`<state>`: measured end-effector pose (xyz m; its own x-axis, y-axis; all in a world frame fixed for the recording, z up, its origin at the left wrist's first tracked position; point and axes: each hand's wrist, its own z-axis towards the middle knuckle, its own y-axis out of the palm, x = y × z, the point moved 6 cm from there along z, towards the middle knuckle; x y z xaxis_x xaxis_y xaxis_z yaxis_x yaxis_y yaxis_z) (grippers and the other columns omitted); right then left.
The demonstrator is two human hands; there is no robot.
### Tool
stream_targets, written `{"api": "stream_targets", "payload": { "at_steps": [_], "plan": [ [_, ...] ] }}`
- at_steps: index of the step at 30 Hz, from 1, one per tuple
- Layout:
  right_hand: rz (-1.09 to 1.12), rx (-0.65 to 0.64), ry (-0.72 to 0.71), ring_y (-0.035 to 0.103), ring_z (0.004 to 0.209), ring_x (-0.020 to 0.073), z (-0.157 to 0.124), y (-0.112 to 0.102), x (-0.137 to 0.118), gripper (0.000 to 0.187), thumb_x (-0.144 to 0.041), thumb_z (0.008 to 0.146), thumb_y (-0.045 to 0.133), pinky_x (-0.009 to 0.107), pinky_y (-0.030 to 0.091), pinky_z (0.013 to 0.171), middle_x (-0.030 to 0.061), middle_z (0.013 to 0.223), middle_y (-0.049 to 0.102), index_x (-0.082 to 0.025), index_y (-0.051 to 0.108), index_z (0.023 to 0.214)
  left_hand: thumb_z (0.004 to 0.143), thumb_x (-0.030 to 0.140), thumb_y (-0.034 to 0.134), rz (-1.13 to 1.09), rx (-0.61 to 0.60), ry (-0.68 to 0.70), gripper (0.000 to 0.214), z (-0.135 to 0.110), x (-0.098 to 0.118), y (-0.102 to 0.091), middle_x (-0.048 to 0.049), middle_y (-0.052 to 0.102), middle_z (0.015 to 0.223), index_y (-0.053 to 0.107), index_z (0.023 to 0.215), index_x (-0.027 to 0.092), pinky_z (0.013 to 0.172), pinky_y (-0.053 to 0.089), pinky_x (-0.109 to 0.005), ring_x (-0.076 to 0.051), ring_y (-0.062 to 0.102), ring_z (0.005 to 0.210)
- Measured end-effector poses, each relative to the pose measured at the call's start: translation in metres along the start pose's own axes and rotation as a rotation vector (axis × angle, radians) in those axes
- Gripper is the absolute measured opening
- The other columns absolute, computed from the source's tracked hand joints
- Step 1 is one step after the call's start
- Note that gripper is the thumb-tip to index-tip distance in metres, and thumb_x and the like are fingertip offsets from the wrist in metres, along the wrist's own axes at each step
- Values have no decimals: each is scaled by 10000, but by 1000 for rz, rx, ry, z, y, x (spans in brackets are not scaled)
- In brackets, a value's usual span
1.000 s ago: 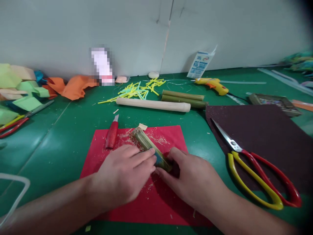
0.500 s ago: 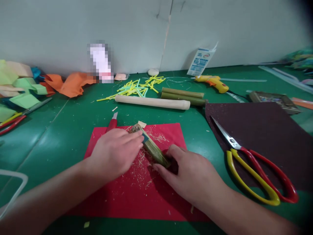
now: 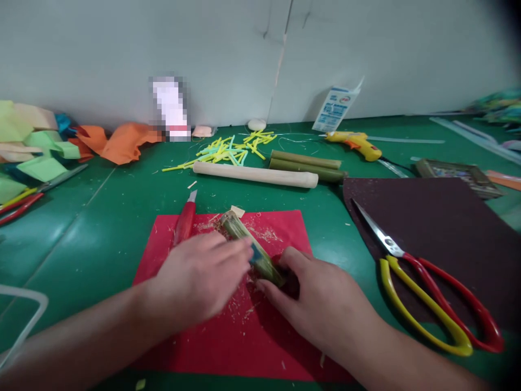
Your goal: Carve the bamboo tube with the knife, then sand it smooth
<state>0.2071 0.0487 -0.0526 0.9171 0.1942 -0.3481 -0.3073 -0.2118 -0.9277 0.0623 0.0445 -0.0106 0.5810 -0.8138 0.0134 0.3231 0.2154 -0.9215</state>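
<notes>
A short green bamboo piece (image 3: 248,244) lies slanted on a red sheet (image 3: 228,331) strewn with shavings. My right hand (image 3: 321,304) is closed on its near end and holds it down. My left hand (image 3: 199,279), a little smeared by motion, presses a small blue piece (image 3: 256,253) against the bamboo's side with its fingers together. A red-handled knife (image 3: 185,221) lies on the sheet's far left edge, just beyond my left hand.
Red and yellow scissors (image 3: 423,293) lie on a dark brown sheet (image 3: 443,228) at right. Behind the red sheet lie a pale wooden rod (image 3: 255,174), two green bamboo sticks (image 3: 305,164), cut straws (image 3: 228,149) and a yellow glue gun (image 3: 354,142). Coloured paper (image 3: 44,152) is piled at far left.
My left hand slid the blue piece up the bamboo toward its far end, then back down toward the near end. My right hand stayed on the bamboo.
</notes>
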Motion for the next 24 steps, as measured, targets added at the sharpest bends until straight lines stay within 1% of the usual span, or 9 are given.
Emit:
{"api": "stream_targets", "payload": {
  "at_steps": [3, 7, 9, 12, 17, 19, 22, 23, 24],
  "plan": [
    [3, 1, -7, 525, 524, 168, 0, -1, -1, 251, -473, 772, 498, 264, 252, 459, -7, 628, 593, -228, 482, 723, 852, 168, 491, 61, 32, -90, 243, 2, -13, -3, -51, 676, 1048, 636, 1044, 135, 778, 525, -327, -179, 612, 857],
    [5, -3, -12, 525, 519, 166, 0, -4, -2, 233, -453, 777, 497, 263, 249, 457, -4, 638, 598, -226, 490, 726, 841, 127, 480, 108, -28, -34, 288, 1, -12, 0, -84, 640, 1117, 611, 1098, 124, 800, 515, -345, -207, 585, 938],
    [9, -6, -8, 527, 519, 164, -1, -4, -2, 229, -447, 775, 501, 262, 251, 456, -2, 643, 601, -223, 496, 728, 842, 118, 469, 105, -52, -57, 307, 0, -13, 2, -88, 624, 1141, 601, 1118, 142, 791, 516, -364, -213, 578, 937],
    [19, -7, -8, 528, 521, 162, 0, -3, -1, 238, -452, 771, 507, 262, 256, 456, 2, 641, 598, -219, 499, 723, 844, 123, 465, 92, -58, -99, 304, -2, -16, 4, -94, 627, 1118, 604, 1114, 148, 787, 513, -393, -218, 566, 910],
    [19, -11, -6, 525, 527, 165, 0, -2, -2, 238, -453, 774, 496, 263, 253, 457, 2, 648, 596, -220, 494, 724, 838, 111, 477, 51, -26, -100, 267, 2, -16, 4, -91, 639, 1061, 631, 1055, 132, 779, 497, -382, -228, 529, 928],
    [22, -11, -7, 524, 525, 163, 0, -3, -2, 242, -458, 775, 493, 262, 252, 457, -1, 644, 594, -220, 491, 729, 837, 120, 488, 52, -3, -100, 246, 4, -15, 1, -77, 651, 1024, 642, 1028, 144, 828, 470, -416, -238, 521, 960],
    [17, -6, -10, 523, 524, 163, -1, -3, -2, 238, -456, 777, 496, 260, 251, 457, -6, 639, 592, -222, 489, 730, 830, 121, 506, 84, 35, -115, 230, 6, -16, -2, -32, 670, 970, 649, 999, 185, 966, 348, -503, -249, 502, 1028],
    [14, -2, -11, 522, 523, 162, -1, -3, -1, 237, -455, 776, 498, 260, 250, 456, -6, 640, 594, -223, 489, 728, 833, 116, 500, 84, 36, -104, 231, 6, -16, -2, -28, 670, 971, 645, 999, 186, 979, 333, -499, -242, 502, 1032],
    [11, 0, -13, 520, 521, 160, -1, -3, -1, 237, -455, 775, 500, 259, 249, 455, -6, 639, 594, -223, 490, 726, 841, 112, 486, 71, 26, -86, 232, 6, -17, -1, -34, 666, 981, 638, 1004, 175, 972, 347, -475, -232, 508, 1026]
  ]
}}
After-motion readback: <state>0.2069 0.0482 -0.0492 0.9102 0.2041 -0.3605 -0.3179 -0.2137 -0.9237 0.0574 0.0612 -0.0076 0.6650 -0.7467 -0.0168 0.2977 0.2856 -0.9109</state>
